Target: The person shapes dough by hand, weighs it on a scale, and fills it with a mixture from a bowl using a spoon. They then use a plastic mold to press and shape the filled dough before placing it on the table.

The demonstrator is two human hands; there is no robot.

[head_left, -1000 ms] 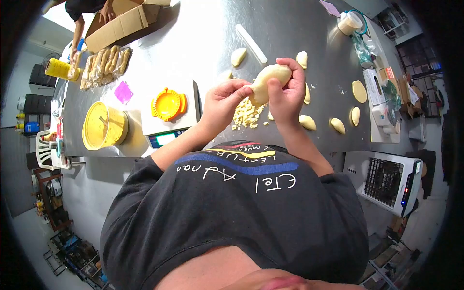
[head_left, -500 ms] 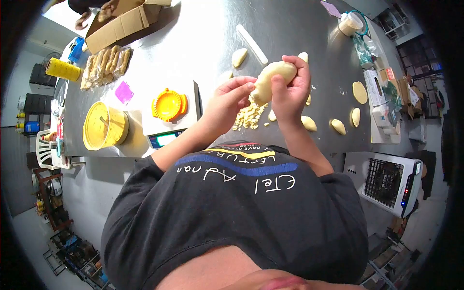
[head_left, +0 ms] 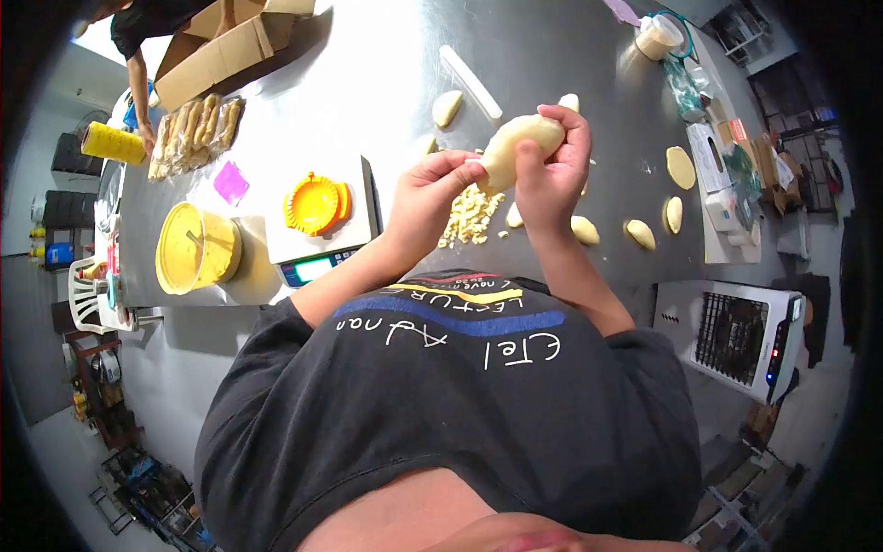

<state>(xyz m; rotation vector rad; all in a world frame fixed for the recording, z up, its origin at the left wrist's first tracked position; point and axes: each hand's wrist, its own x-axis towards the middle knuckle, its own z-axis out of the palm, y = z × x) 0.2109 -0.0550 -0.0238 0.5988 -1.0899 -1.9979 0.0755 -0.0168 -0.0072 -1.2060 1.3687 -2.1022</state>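
A pale half-moon dough turnover is held up over the table in my right hand, thumb on its near face and fingers behind. At its left end, my left hand pinches the edge between thumb and forefinger. Below the hands lies a heap of dough scraps. Several filled turnovers and a flat dough round rest to the right. Another turnover lies beyond my hands, beside a white rolling pin. An orange dumpling press sits on a scale to the left.
Left of the scale stands a tub of yellow filling with a utensil in it. Farther back are bagged rolls, a yellow roll of wrap and a cardboard box. A co-worker's arm reaches in there.
My left fingers have closed in on the turnover's end, which has tilted slightly. The co-worker's arm has come down beside the bagged rolls. The whole view has shifted a little.
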